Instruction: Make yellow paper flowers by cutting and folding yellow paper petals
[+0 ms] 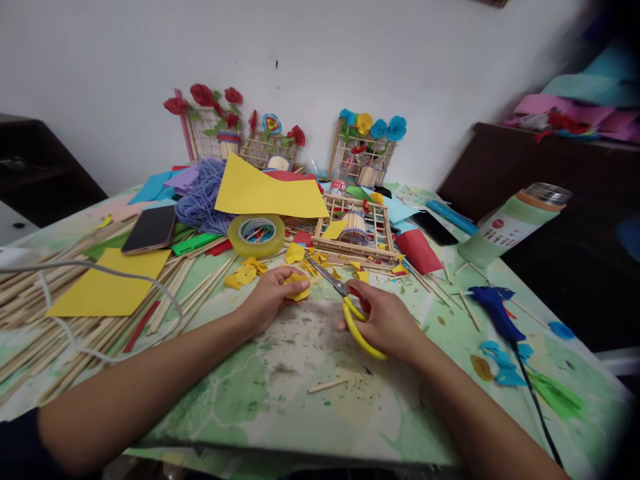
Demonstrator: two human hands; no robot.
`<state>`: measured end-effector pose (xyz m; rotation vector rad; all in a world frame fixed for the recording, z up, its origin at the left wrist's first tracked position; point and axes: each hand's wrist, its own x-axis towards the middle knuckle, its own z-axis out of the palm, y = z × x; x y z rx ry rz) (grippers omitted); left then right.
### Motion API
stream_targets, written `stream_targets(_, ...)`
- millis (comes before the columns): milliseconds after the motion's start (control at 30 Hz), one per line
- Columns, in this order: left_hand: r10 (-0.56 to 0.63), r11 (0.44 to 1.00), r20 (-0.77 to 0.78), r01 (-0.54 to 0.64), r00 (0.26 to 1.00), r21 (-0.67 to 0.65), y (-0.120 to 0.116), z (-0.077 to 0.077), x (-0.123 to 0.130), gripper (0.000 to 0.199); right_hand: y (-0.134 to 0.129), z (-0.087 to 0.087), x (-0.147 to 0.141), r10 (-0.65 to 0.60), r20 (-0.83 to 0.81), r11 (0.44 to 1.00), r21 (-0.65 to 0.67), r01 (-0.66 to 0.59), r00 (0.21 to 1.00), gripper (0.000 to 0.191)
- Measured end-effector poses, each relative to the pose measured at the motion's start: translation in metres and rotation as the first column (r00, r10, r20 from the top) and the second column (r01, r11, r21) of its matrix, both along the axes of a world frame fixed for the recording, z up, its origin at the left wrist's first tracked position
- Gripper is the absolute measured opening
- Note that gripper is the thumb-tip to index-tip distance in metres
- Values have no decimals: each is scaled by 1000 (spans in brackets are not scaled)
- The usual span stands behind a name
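Observation:
Between the thumb and fingers of my left hand (273, 297) is a small piece of yellow paper (299, 288). My right hand (387, 317) grips a pair of scissors (360, 327) by the yellow handles. The blades point up and left, just right of the paper and apart from it. Yellow paper scraps (246, 272) lie on the table beyond my left hand. A roll of clear tape (257, 235) sits behind them. Further right, a stick lattice frame (357, 227) holds a small stick pot (354, 227).
Wooden sticks (95, 340), a grey cable (120, 272) and a phone (149, 229) lie at left. A blue glue gun (495, 310) and a tilted bottle (515, 223) are at right. Purple yarn (205, 197) and yellow sheet (270, 190) lie behind; lattices with paper flowers (371, 127) lean on the wall.

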<state>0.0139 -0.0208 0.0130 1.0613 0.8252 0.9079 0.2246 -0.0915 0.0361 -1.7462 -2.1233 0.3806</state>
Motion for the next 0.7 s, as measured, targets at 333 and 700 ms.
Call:
stream_targets(333, -39, 995, -86, 47, 996, 86, 7, -2, -5, 20, -1, 4, 4, 97, 145, 995, 4, -98, 985, 61)
stream_targets(700, -79, 995, -107, 85, 991, 56, 8, -1, -7, 21, 0, 1, 3, 127, 110, 992, 5, -128, 986, 56)
